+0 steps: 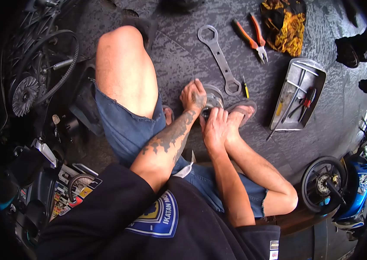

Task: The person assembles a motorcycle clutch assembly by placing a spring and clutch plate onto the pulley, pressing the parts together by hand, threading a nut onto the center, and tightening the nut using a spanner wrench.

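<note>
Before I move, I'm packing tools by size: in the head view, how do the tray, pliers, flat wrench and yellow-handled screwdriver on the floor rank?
Largest to smallest:
1. Tray
2. Flat wrench
3. Pliers
4. Yellow-handled screwdriver

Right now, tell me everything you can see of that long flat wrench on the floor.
The flat wrench is a grey bar, metal by its look, with a many-sided opening at each end, the upper one larger, and small holes along the shank. It appears straight and whole. It lies flat on the dark floor, slanting from upper left to lower right, left of the orange-handled pliers. Its lower end is near the round metal part in the hands. Neither hand touches it.
</note>
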The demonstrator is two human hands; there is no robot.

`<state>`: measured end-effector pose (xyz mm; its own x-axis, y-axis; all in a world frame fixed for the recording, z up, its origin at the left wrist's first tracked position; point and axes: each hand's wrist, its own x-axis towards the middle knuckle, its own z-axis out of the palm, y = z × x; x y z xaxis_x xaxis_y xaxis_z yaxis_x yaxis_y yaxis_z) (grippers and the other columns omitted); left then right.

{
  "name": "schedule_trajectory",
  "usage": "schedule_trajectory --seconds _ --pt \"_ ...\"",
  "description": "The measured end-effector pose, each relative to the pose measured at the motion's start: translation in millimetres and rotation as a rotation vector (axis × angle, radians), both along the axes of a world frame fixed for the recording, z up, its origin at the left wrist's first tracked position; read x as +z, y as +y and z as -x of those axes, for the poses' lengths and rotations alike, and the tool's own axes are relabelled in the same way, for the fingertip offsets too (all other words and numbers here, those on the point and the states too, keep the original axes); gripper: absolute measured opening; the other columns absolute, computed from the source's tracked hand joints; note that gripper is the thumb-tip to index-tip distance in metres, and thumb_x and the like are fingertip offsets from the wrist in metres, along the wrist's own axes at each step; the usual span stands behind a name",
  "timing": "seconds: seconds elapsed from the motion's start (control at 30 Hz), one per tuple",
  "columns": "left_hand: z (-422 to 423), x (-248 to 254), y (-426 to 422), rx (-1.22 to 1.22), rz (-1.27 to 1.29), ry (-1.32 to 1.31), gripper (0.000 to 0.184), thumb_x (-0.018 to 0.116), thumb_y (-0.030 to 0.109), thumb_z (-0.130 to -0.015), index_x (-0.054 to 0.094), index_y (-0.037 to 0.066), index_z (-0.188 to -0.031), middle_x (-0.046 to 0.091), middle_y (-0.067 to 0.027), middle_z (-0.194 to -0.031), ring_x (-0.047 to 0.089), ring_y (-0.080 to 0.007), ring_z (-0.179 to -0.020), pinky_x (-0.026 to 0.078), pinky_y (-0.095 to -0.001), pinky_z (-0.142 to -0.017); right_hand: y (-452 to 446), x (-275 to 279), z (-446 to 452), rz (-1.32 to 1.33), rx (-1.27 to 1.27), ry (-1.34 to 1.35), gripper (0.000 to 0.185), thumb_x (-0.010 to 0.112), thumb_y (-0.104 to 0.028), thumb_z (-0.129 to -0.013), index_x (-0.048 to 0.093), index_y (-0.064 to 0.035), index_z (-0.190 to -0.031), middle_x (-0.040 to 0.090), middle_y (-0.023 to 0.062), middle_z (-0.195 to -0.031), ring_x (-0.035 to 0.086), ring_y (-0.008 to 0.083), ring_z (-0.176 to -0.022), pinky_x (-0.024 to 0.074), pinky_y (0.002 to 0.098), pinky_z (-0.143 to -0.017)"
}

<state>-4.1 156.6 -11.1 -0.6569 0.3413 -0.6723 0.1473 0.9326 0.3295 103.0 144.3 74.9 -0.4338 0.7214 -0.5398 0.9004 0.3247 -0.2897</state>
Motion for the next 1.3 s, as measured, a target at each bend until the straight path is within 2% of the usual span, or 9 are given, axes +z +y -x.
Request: schedule_trajectory --seconds 0.37,0.43,0.53,0.6,0.8,1.03,1.3 --pt "-0.7 5.7 -2.4 0.015 -0.034 -0.03 0.047 0.034 0.035 -0.098 0.067 0.002 -0.089 0.067 -0.0245 -0.096 0.06 -0.0481 -0.093 0.046 -0.0563 -0.084 5.0 -0.6 1.9 0.0 0.025 -0.131 0.043 0.065 -0.045 -0.085 0.053 -0.0049 -0.094 0.057 0.0127 -0.093 0.053 0.0318 -0.096 0.0423 0.0484 -0.081" --pt "-0.2 5.3 -2.9 0.007 -0.025 -0.032 0.047 0.034 0.035 -0.098 0.067 0.002 -0.089 0.067 -0.0245 -0.095 0.061 -0.0477 -0.092 0.047 -0.0559 -0.084 5.2 5.0 0.1 0.059 0.086 -0.149 0.042 0.066 -0.042 -0.085 0.053 -0.0041 -0.097 0.056 0.0124 -0.098 0.053 0.0314 -0.098 0.0422 0.0484 -0.081" --pt "0.7 9.6 -1.1 0.008 0.002 -0.033 0.047 0.035 0.034 -0.098 0.068 0.002 -0.089 0.067 -0.0239 -0.096 0.061 -0.0473 -0.092 0.047 -0.0555 -0.083 5.0 12.2 0.6 0.038 -0.027 -0.091 0.041 0.068 -0.037 -0.084 0.052 -0.0036 -0.102 0.054 0.0112 -0.102 0.052 0.0307 -0.1 0.0421 0.0484 -0.08" --pt "-1.2 9.8 -1.2 0.014 -0.012 -0.038 0.047 0.035 0.034 -0.098 0.068 0.002 -0.089 0.067 -0.024 -0.096 0.061 -0.0472 -0.092 0.047 -0.0557 -0.083 6.1 11.4 -3.1 -0.017 0.089 0.022 0.04 0.07 -0.034 -0.083 0.051 -0.0045 -0.102 0.052 0.0102 -0.103 0.051 0.0301 -0.101 0.0424 0.0484 -0.08" --pt "-1.5 6.6 -2.4 0.009 -0.015 -0.025 0.047 0.035 0.034 -0.098 0.068 0.002 -0.089 0.067 -0.0241 -0.096 0.061 -0.047 -0.091 0.048 -0.0559 -0.082 4.2 1.2 0.3 0.048 0.037 -0.108 0.037 0.068 -0.036 -0.083 0.05 -0.0066 -0.097 0.053 0.0103 -0.1 0.051 0.0292 -0.1 0.0427 0.0494 -0.08" --pt "-0.5 6.0 -2.4 0.003 -0.014 -0.021 0.048 0.035 0.035 -0.098 0.067 0.001 -0.089 0.067 -0.0243 -0.096 0.062 -0.0472 -0.09 0.048 -0.0556 -0.081 4.4 -1.9 1.8 0.053 0.018 -0.078 0.038 0.068 -0.038 -0.083 0.051 -0.0059 -0.095 0.055 0.0102 -0.092 0.053 0.0295 -0.095 0.0416 0.0488 -0.08" --pt "1.6 6.0 -1.3 -0.002 -0.014 -0.005 0.047 0.035 0.034 -0.098 0.067 0.001 -0.087 0.067 -0.0245 -0.093 0.062 -0.0467 -0.089 0.048 -0.0552 -0.081 4.0 -2.1 -0.6 0.018 0.087 -0.117 0.038 0.062 -0.043 -0.088 0.052 -0.0062 -0.091 0.056 0.0106 -0.088 0.054 0.0297 -0.092 0.0399 0.0504 -0.079"
